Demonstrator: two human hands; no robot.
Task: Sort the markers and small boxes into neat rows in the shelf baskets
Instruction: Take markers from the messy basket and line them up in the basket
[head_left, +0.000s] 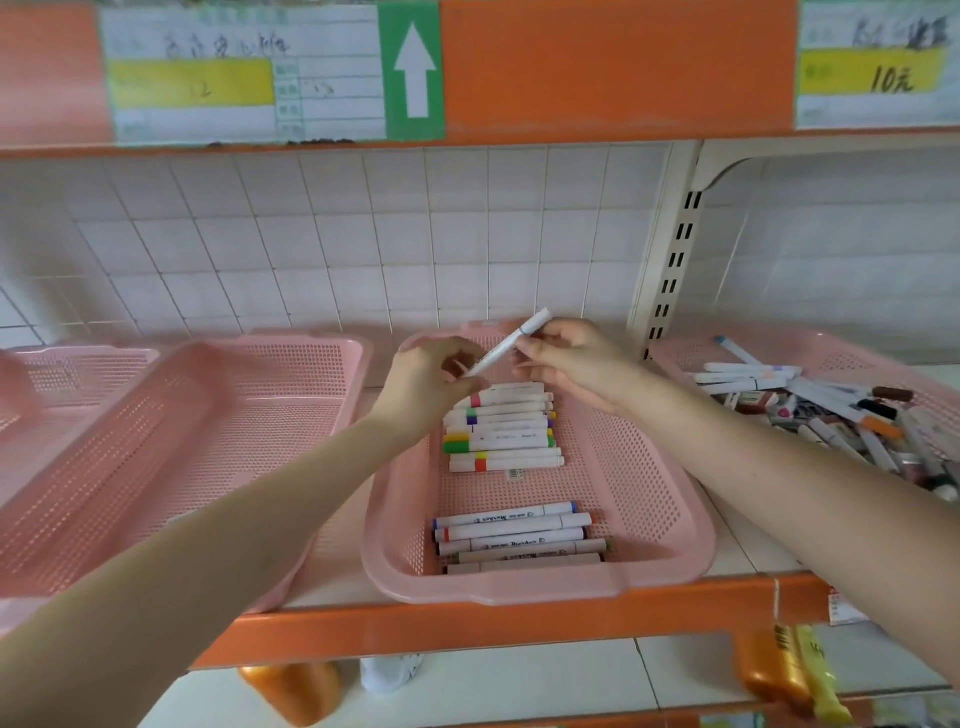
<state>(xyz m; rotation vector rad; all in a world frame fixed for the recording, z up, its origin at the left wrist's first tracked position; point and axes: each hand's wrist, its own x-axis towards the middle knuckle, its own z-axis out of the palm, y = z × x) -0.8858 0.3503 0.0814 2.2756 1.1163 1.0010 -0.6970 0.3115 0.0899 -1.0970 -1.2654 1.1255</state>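
The fingers (530, 345) of the right hand (571, 358) pinch a slim white plastic marker (506, 343) near its upper half, while the left hand (428, 384) closes on its lower end; the marker slants above the 12 o'clock end of the middle pink perforated plastic basket (670, 525). It looks light, stiff and smooth, so a mid-barrel hold should steady it. Two neat rows of markers (501, 431) lie below. At 3 o'clock, another pink basket (831, 353) holds a loose heap; at 9 o'clock, two are bare. The orange-edged shelf (519, 629) backs onto white wall tiles (363, 234).
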